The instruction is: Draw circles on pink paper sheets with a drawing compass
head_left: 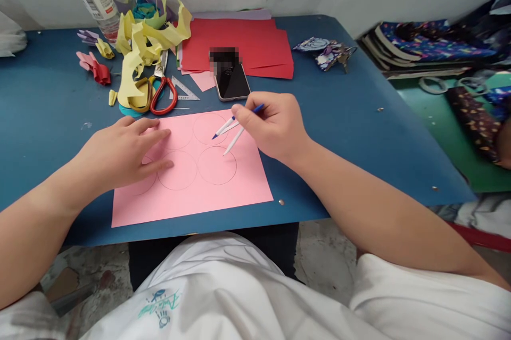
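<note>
A sheet of pink paper (191,201) lies on the blue table, with several thin circles drawn on it. My left hand (128,148) rests on the sheet's left part, fingers spread, covering some of the circles. In my right hand (275,122), pinched between thumb and fingers, is a white and blue drawing compass (235,140). One leg ends in a dark blue pen-like tip; the other is white and thin, pointing into the right circle of the nearer row. Whether either tip touches the paper I cannot tell.
Beyond the sheet lie red-handled scissors (174,100), a set square (184,90), yellow paper scraps (138,47), a phone (233,83) and red paper (255,44). A plastic bottle (99,5) stands back left. Keys with a patterned cloth (327,54) lie at right.
</note>
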`<state>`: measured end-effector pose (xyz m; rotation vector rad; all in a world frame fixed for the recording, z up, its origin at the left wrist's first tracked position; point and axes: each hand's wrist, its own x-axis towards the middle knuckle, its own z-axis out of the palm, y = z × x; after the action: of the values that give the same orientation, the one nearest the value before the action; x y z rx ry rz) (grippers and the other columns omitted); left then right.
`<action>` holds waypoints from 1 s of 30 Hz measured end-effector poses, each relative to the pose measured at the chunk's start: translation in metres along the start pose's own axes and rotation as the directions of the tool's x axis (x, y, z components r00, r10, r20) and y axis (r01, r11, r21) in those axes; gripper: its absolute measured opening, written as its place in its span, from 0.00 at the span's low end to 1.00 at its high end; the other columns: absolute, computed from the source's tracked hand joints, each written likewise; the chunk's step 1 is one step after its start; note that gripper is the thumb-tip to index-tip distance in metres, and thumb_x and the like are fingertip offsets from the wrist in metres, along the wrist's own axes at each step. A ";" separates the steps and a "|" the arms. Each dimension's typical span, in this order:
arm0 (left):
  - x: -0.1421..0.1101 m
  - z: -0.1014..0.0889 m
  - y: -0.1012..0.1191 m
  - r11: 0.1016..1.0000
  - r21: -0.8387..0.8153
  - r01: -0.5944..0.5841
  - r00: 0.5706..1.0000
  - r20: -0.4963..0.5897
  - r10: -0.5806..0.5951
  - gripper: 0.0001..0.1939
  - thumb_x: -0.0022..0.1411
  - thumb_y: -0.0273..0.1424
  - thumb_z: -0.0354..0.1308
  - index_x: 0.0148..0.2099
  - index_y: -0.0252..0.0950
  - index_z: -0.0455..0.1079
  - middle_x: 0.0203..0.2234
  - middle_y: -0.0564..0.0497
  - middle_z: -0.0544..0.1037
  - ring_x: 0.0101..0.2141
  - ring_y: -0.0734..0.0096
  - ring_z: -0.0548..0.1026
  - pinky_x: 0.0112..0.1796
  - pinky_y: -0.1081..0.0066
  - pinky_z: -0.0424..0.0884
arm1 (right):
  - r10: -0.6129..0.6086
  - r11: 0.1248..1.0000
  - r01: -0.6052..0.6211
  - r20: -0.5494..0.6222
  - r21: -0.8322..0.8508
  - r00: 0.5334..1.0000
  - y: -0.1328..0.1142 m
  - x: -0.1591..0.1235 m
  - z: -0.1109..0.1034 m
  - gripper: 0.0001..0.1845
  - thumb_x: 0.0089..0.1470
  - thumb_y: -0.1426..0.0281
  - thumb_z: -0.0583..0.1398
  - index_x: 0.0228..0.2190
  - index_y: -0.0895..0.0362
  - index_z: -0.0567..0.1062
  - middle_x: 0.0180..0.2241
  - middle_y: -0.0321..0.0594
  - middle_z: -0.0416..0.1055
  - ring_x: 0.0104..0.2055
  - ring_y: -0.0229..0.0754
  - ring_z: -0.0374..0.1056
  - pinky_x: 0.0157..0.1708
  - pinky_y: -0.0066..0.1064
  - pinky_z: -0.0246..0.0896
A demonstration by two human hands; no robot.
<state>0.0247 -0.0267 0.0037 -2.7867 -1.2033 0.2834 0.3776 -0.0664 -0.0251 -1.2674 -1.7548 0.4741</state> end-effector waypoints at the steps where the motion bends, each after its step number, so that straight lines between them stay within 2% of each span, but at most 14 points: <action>1: 0.000 0.000 0.000 1.000 -0.008 0.005 1.000 0.000 -0.005 0.39 0.84 0.61 0.51 0.81 0.45 0.79 0.76 0.38 0.80 0.66 0.32 0.81 0.65 0.43 0.81 | 0.024 0.999 -0.023 -0.031 0.027 0.999 0.003 0.002 -0.001 0.33 0.77 0.45 0.65 0.26 0.49 0.63 0.23 0.35 0.58 0.29 0.43 0.57 0.32 0.40 0.57; 6: -0.001 0.001 0.000 0.999 -0.037 0.018 1.000 -0.010 -0.019 0.37 0.84 0.60 0.54 0.81 0.51 0.79 0.77 0.42 0.80 0.67 0.33 0.81 0.67 0.43 0.80 | 0.199 0.972 -0.181 -0.112 0.149 0.974 0.034 0.015 0.001 0.39 0.76 0.32 0.63 0.29 0.48 0.60 0.25 0.37 0.60 0.29 0.46 0.65 0.29 0.40 0.61; 8: 0.000 0.001 0.000 1.000 -0.020 0.011 1.000 -0.002 -0.011 0.38 0.84 0.61 0.53 0.82 0.48 0.78 0.77 0.40 0.80 0.67 0.33 0.81 0.66 0.43 0.81 | 0.263 0.946 -0.231 -0.120 0.227 0.957 0.048 0.021 0.002 0.40 0.74 0.30 0.64 0.31 0.47 0.58 0.24 0.35 0.60 0.27 0.45 0.66 0.27 0.39 0.62; 11: 0.000 0.001 0.001 1.000 0.001 -0.006 1.000 -0.001 0.006 0.40 0.85 0.60 0.50 0.82 0.42 0.78 0.77 0.36 0.79 0.66 0.30 0.81 0.62 0.42 0.84 | 0.362 0.880 -0.296 -0.122 0.371 0.924 0.068 0.028 0.005 0.38 0.71 0.34 0.69 0.32 0.47 0.58 0.25 0.33 0.62 0.26 0.44 0.68 0.25 0.38 0.65; 15: 0.001 0.001 0.002 1.000 -0.021 0.002 1.000 -0.021 -0.002 0.39 0.84 0.59 0.53 0.82 0.46 0.78 0.76 0.37 0.80 0.66 0.30 0.81 0.60 0.42 0.84 | 0.461 0.807 -0.362 -0.114 0.467 0.880 0.088 0.036 0.008 0.30 0.71 0.49 0.73 0.34 0.47 0.62 0.27 0.31 0.66 0.28 0.43 0.73 0.31 0.38 0.76; 17: 0.001 -0.001 0.004 1.000 -0.014 0.007 1.000 -0.009 -0.007 0.37 0.83 0.58 0.54 0.82 0.46 0.79 0.76 0.38 0.80 0.66 0.30 0.81 0.60 0.42 0.84 | 0.486 0.799 -0.388 -0.115 0.459 0.866 0.095 0.038 0.010 0.26 0.71 0.55 0.74 0.36 0.47 0.64 0.28 0.31 0.68 0.29 0.43 0.75 0.33 0.38 0.77; 20: 0.002 -0.008 0.009 1.000 0.006 0.008 0.999 0.034 -0.008 0.38 0.84 0.56 0.53 0.82 0.42 0.78 0.76 0.35 0.80 0.66 0.30 0.81 0.60 0.43 0.84 | 0.486 0.812 -0.403 -0.107 0.423 0.867 0.098 0.039 0.013 0.21 0.71 0.61 0.74 0.38 0.48 0.67 0.30 0.33 0.73 0.29 0.43 0.76 0.32 0.38 0.75; 23: 0.003 -0.014 0.012 1.000 0.003 0.016 0.998 0.061 -0.016 0.40 0.84 0.56 0.52 0.82 0.38 0.78 0.77 0.34 0.79 0.67 0.29 0.80 0.62 0.43 0.84 | 0.444 0.855 -0.386 -0.106 0.346 0.890 0.093 0.037 0.013 0.21 0.68 0.62 0.75 0.38 0.48 0.67 0.31 0.34 0.75 0.29 0.44 0.74 0.32 0.39 0.73; 27: 0.005 -0.014 0.010 0.998 -0.043 0.053 0.996 0.069 -0.050 0.39 0.83 0.58 0.54 0.81 0.42 0.80 0.78 0.38 0.78 0.67 0.32 0.80 0.64 0.45 0.82 | 0.343 0.931 -0.324 -0.103 0.168 0.934 0.084 0.034 0.009 0.21 0.59 0.62 0.77 0.36 0.47 0.69 0.33 0.36 0.77 0.33 0.48 0.74 0.36 0.44 0.74; 30: 0.006 -0.012 0.007 0.995 -0.076 0.061 0.997 0.061 -0.056 0.37 0.82 0.58 0.56 0.79 0.44 0.81 0.77 0.39 0.79 0.67 0.32 0.80 0.64 0.44 0.81 | 0.303 0.953 -0.304 -0.065 -0.002 0.951 0.076 0.034 0.003 0.20 0.54 0.63 0.77 0.36 0.47 0.71 0.36 0.37 0.79 0.38 0.51 0.76 0.42 0.45 0.74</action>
<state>0.0356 -0.0273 0.0136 -2.8212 -1.3349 0.3223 0.4142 -0.0047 -0.0670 -1.5541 -1.5158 0.5912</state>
